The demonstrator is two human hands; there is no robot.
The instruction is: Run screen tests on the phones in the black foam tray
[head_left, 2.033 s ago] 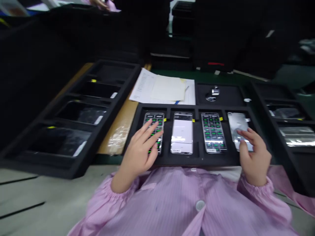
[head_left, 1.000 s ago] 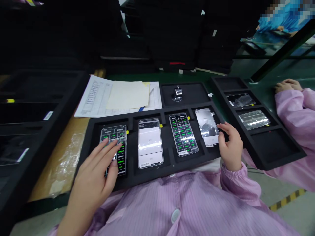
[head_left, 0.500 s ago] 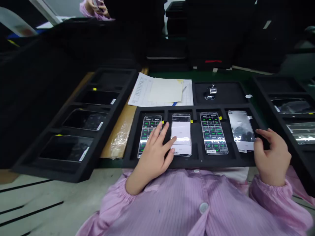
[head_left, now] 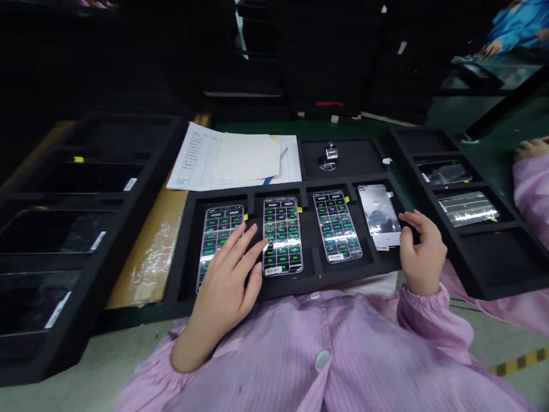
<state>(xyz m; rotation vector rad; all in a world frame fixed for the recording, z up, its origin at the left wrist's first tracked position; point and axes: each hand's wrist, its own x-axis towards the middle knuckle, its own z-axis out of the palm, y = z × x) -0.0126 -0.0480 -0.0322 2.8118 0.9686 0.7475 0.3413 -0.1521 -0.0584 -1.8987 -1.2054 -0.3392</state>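
Plainly saw first phone [head_left: 217, 233] at left of tray [head_left: 338, 273], lit with green cells on a dark grid and partly covered by left hand [head_left: 227, 280]. Called for a light touch there, with spare fingers lifted clear of the glass against stray presses. Had that hand palm down, with fingers spread apart and nothing clasped, reaching with index finger to left edge of second phone [head_left: 282, 237]; could not tell contact from hovering. Seemed wise to tap its grid with one pad, straight down, without nudging second phone in its slot. Farther right, saw third phone [head_left: 338, 227] showing a similar grid, apart from both hands, then fourth phone [head_left: 378, 213] with a grey picture above a pale strip. Just beside its right edge, held right hand [head_left: 422, 252] half curled, with thumb and index finger slightly apart and nothing between; could not confirm touching. Seemed best to steady that edge softly, without covering the screen.
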